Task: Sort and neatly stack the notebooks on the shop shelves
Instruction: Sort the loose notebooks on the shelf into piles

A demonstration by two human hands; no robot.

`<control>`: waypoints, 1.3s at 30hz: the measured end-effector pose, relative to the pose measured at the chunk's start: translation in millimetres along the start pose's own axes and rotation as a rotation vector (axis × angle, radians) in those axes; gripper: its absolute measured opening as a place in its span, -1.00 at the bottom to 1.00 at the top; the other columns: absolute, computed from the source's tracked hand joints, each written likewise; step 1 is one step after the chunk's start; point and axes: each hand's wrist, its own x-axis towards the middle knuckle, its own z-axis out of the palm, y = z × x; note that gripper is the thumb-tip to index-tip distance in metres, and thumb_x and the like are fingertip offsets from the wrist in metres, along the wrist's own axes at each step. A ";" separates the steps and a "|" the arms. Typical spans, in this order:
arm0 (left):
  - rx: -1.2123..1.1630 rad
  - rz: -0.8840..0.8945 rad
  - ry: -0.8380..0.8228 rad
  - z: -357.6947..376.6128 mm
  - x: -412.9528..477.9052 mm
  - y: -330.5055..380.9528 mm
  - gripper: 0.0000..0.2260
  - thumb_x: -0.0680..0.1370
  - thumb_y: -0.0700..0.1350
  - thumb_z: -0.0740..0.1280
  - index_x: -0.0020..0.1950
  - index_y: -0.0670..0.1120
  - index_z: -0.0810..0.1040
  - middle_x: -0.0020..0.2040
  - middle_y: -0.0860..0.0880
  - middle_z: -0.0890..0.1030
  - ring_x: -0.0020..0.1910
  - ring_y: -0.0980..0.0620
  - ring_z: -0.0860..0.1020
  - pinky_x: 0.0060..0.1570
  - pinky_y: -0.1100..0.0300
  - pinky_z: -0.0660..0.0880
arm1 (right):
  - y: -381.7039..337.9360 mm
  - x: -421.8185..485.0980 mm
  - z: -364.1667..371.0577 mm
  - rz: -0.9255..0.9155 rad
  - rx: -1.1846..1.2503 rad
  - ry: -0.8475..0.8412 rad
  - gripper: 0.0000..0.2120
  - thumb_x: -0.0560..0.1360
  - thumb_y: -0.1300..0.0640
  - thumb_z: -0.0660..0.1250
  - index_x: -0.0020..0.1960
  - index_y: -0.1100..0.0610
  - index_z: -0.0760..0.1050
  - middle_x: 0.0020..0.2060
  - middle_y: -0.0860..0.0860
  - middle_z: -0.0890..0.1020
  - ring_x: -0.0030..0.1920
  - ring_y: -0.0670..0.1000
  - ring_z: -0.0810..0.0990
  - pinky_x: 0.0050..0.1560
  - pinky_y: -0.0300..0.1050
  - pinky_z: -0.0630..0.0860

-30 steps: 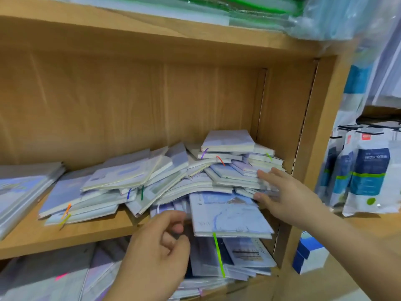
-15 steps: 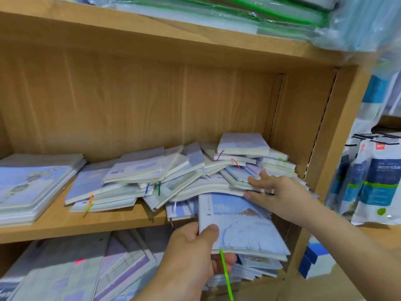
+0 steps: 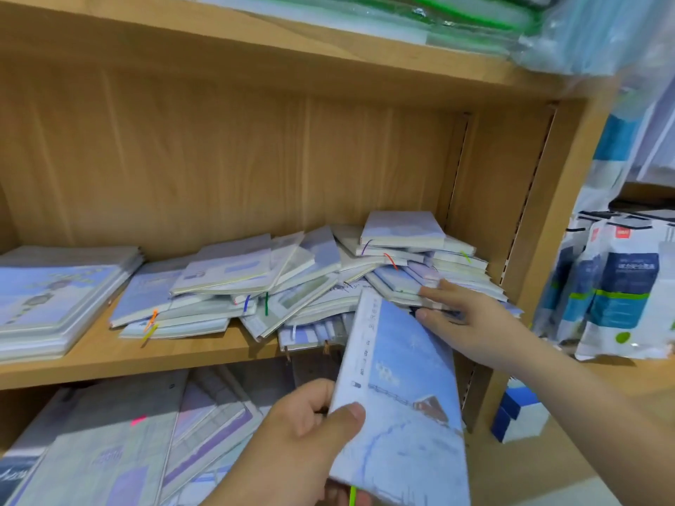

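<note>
As left hand point(image 3: 303, 434) grips its corner, notebook point(image 3: 405, 388) tilts

Two hands are counted: one left hand point(image 3: 307, 443) and one right hand point(image 3: 471, 323). One large blue notebook point(image 3: 405, 396) is held apart from the rest. Two groups of notebooks are seen on the one middle shelf point(image 3: 182, 352): one squared stack point(image 3: 54, 301) at the left and one loose heap point(image 3: 292, 279), too overlapped for an exact tally, well over a dozen. At least three hanging packs point(image 3: 617, 297) are made out at the right, and one blue-and-white box point(image 3: 518, 414) below.
</note>
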 end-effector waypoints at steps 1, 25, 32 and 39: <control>0.044 0.050 -0.024 -7.3 -1.5 -2.4 -0.89 0.64 -0.14 0.37 0.09 -0.17 0.60 -0.03 -0.17 0.74 -0.06 -0.20 0.72 -0.09 0.04 0.61 | -0.8 -6.2 1.0 -0.004 -0.015 0.056 -0.60 0.59 -0.19 0.32 0.38 -0.09 0.58 0.42 -0.15 0.50 0.52 -0.16 0.31 0.39 -0.11 0.38; 0.962 0.557 0.378 -17.5 135.6 89.2 -0.88 0.55 -0.01 0.42 0.06 0.05 0.59 -0.26 0.06 0.63 -0.39 0.24 0.52 -0.33 0.33 0.39 | 32.6 36.3 -13.5 -0.099 -0.342 0.136 -0.44 0.58 -0.40 0.05 0.52 -0.26 0.36 0.50 -0.12 0.43 0.51 -0.09 0.35 0.42 -0.09 0.38; 0.687 0.290 0.420 47.6 177.5 81.0 -0.74 0.50 -0.06 0.42 -0.29 -0.18 0.50 -0.30 -0.24 0.65 -0.32 -0.18 0.68 -0.24 -0.04 0.67 | 53.2 34.6 -23.0 -0.076 -0.078 0.032 -0.49 0.60 -0.32 0.16 0.50 -0.21 0.41 0.51 -0.24 0.37 0.53 -0.28 0.23 0.44 -0.25 0.37; 0.185 0.078 0.348 73.1 186.9 95.5 -0.85 0.54 -0.09 0.47 -0.12 -0.14 0.58 -0.53 -0.02 0.50 -0.60 0.04 0.42 -0.57 0.32 0.43 | 49.4 33.1 -18.3 -0.096 -0.032 0.037 -0.53 0.63 -0.29 0.12 0.50 -0.26 0.38 0.55 -0.23 0.30 0.57 -0.28 0.09 0.52 -0.15 0.27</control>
